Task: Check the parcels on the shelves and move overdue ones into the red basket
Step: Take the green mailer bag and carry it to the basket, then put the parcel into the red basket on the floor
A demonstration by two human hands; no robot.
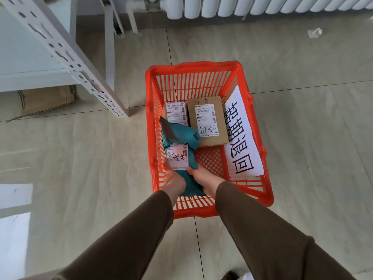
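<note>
A red basket (250,126) stands on the floor below me. Inside it, a teal bag parcel (177,136) with a white handwritten label lies along the left side. My left hand (173,180) and my right hand (203,178) both grip its near end, inside the basket. Two cardboard box parcels lie at the far end: a small one (175,113) partly under the teal bag and a larger one (207,120) to its right. A white paper sign (242,138) with large black characters leans on the basket's right wall.
A white metal shelf post (80,67) slants down to the floor left of the basket. Flat cardboard (46,100) lies under the shelf. A white radiator (262,6) runs along the far wall. A scrap of paper (314,33) lies on the tiled floor.
</note>
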